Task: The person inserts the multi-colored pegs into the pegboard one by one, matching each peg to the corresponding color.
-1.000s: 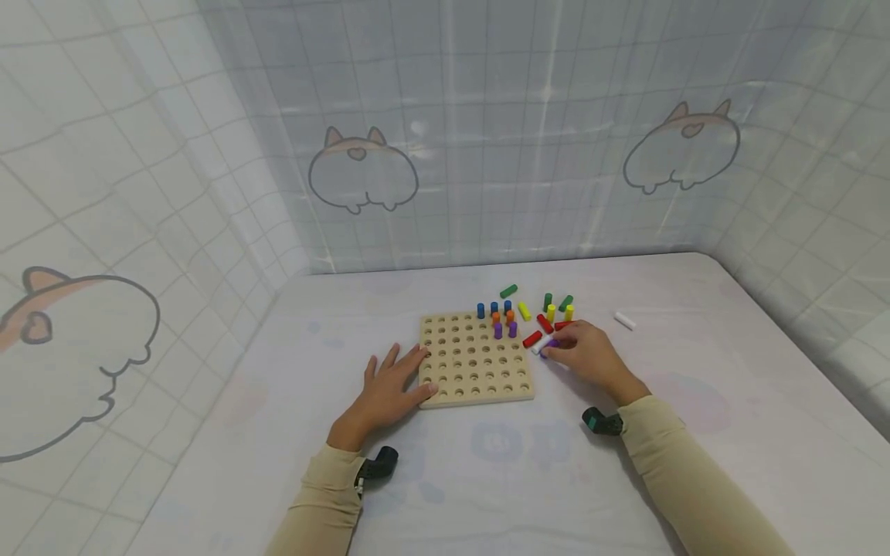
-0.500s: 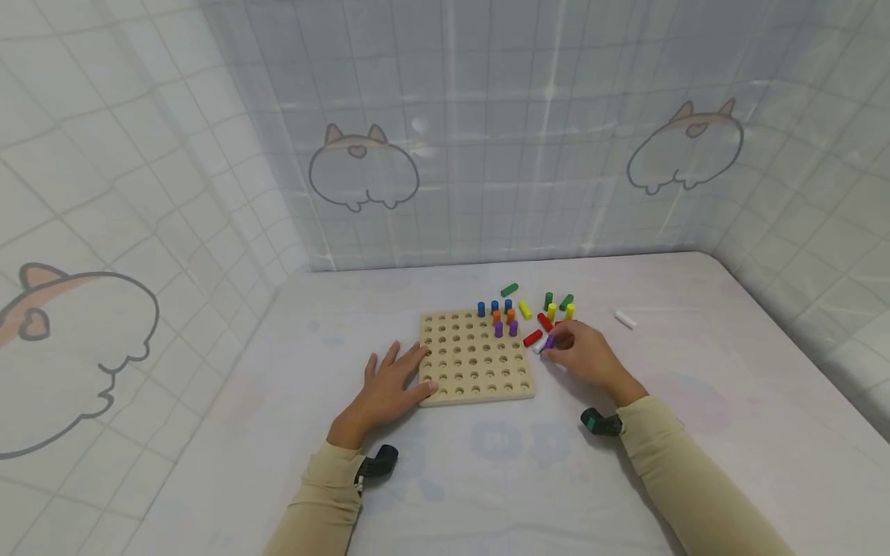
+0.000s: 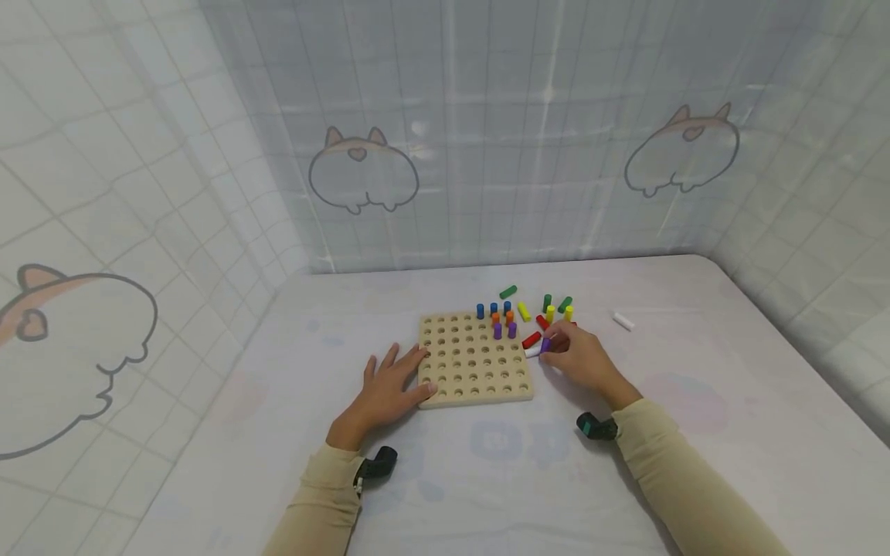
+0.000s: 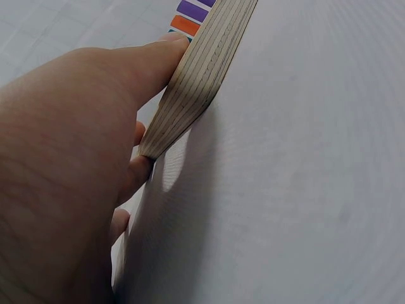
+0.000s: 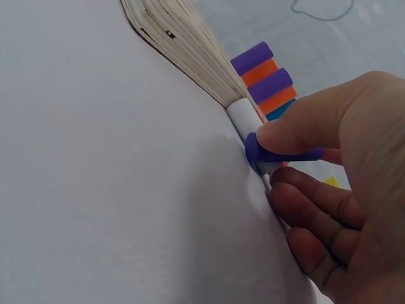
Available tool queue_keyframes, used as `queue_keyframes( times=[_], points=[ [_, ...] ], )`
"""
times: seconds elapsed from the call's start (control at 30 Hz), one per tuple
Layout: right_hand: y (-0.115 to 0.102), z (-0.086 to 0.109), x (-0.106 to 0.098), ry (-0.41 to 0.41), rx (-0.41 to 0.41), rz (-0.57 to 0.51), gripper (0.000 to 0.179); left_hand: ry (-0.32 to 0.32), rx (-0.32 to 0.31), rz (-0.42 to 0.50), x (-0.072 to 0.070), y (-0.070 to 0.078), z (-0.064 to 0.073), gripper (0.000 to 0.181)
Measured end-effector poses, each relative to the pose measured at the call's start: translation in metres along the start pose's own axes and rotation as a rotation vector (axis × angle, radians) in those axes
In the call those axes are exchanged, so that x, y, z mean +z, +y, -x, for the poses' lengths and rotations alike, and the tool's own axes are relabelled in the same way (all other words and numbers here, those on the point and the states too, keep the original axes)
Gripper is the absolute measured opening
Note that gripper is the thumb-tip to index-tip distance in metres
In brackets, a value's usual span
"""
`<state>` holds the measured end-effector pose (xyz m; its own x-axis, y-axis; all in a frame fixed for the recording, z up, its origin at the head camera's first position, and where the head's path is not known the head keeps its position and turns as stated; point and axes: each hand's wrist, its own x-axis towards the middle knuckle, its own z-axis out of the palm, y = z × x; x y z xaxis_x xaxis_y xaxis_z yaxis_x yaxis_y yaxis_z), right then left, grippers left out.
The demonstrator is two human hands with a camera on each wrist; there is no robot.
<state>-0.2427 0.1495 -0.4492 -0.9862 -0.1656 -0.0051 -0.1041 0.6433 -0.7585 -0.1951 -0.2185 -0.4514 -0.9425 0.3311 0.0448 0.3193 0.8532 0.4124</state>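
Note:
A square wooden pegboard [image 3: 473,371] with rows of round holes lies on the table. Blue pegs [image 3: 494,309], orange pegs [image 3: 510,317] and two purple pegs [image 3: 497,331] stand in its far right corner. My left hand [image 3: 384,392] rests at the board's left edge, fingers spread, thumb on the near left corner. Just right of the board, my right hand [image 3: 582,357] pinches a purple peg [image 5: 278,151] between thumb and fingers; it is roughly upright in the head view. Beside it a white peg [image 5: 243,116] lies against the board's edge.
Loose pegs lie beyond the right hand: a red peg [image 3: 531,340], a yellow peg [image 3: 524,312] and a green peg [image 3: 508,292]. Two yellow pegs and a green peg [image 3: 547,303] stand upright. Another white peg [image 3: 623,321] lies farther right.
The purple peg in my right hand has turned from lying to nearly upright. The hand has shifted slightly left, and the white peg beside it has swung toward the board. My left hand stays put.

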Motion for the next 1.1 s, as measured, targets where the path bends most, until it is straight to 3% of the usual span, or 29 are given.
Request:
queue_keyframes(
  times=[0.47,0.93,1.1],
  points=[
    [-0.0015,-0.0013,0.0034,0.035,-0.046,0.019,0.031,0.002,0.002,-0.013,-0.0005,-0.001,0.0001,0.078],
    [-0.001,0.0025,0.0058,0.026,-0.059,-0.03,0.029,-0.013,-0.014,-0.021,0.0021,-0.0018,0.0022,0.079],
    [-0.0008,-0.0012,0.0011,0.048,-0.05,-0.123,0.03,-0.007,-0.01,-0.012,0.0016,-0.0025,0.0004,0.079]
  ],
)
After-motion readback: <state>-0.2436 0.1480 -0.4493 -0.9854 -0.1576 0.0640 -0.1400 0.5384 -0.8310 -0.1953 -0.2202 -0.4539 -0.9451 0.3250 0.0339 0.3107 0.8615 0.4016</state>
